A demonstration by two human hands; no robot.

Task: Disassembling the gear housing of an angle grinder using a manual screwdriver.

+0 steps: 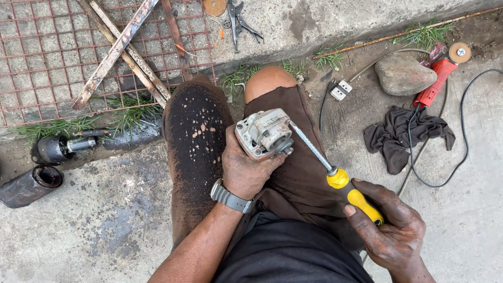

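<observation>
My left hand (pixel 243 170) grips a grey metal gear head (pixel 263 133) of a power tool, held over my lap with its threaded spindle facing right. My right hand (pixel 392 225) holds a screwdriver (pixel 335 175) by its yellow handle. The long metal shaft runs up and left, and its tip touches the top right edge of the gear head. A grey watch sits on my left wrist. Both hands are dark with grime.
A red angle grinder (pixel 437 78) with a black cable lies at the right beside a rock (pixel 403 73) and a dark rag (pixel 401 136). Black tool body parts (pixel 50 149) lie at the left. A rusty wire mesh (pixel 42 52) with metal bars, and pliers (pixel 238 21), lie beyond my knees.
</observation>
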